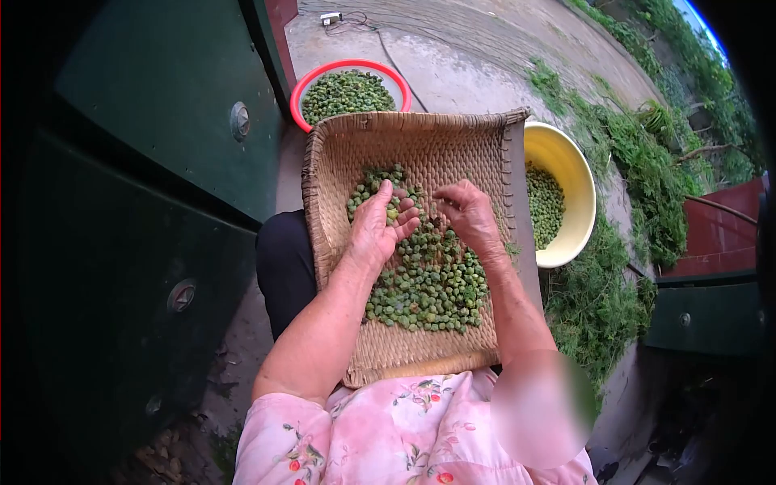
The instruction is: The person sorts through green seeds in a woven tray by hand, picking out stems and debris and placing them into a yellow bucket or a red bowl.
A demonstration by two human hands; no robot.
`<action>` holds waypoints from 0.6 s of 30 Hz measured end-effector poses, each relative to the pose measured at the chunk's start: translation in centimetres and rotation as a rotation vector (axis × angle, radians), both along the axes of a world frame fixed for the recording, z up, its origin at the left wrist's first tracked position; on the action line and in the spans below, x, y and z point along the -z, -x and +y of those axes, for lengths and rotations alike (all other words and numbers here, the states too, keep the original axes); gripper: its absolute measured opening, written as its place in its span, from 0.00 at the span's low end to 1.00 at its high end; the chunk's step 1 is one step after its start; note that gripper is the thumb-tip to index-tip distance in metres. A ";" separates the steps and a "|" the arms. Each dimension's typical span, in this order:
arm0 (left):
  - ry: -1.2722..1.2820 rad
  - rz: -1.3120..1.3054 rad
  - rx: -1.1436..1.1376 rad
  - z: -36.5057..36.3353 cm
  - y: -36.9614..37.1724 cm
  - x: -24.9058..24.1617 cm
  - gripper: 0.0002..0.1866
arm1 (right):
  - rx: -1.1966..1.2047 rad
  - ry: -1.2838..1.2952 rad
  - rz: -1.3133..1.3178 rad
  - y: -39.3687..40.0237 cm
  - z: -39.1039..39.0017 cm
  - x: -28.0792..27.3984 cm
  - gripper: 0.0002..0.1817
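A woven basket tray rests across my lap, with many small green pods heaped in its middle and lower part. My left hand is over the upper left of the heap, palm turned up and fingers apart, with a few pods showing between thumb and fingers. To its right, my right hand hovers above the heap's upper right edge, its thumb and fingertips pinched together. Whatever is between those fingertips is too small to make out.
A red-rimmed basin of green pods stands beyond the tray. Right of the tray is a yellow bucket with more pods. Cut greenery lies on the right. Dark green doors stand at left; a cable crosses the ground.
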State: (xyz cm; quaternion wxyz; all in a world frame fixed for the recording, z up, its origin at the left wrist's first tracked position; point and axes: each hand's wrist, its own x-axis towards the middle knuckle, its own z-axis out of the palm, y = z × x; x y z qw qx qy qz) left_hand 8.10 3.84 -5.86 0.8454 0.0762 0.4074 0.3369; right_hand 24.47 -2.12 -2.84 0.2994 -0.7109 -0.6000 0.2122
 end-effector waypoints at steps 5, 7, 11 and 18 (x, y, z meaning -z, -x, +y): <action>-0.040 0.022 0.024 0.0 0.0 0.4 0.18 | 0.045 0.078 -0.306 -0.3 -1.3 3.0 0.09; -0.052 0.027 0.033 0.1 0.0 0.8 0.18 | 0.100 -0.021 -0.107 -0.2 -1.2 3.0 0.09; -0.027 0.039 0.047 -0.3 -0.3 -0.3 0.18 | 0.071 -0.048 0.487 1.0 -1.1 -0.1 0.10; -0.047 0.038 0.065 -0.1 -0.1 0.3 0.19 | -0.013 0.066 -0.289 1.2 -1.6 3.4 0.10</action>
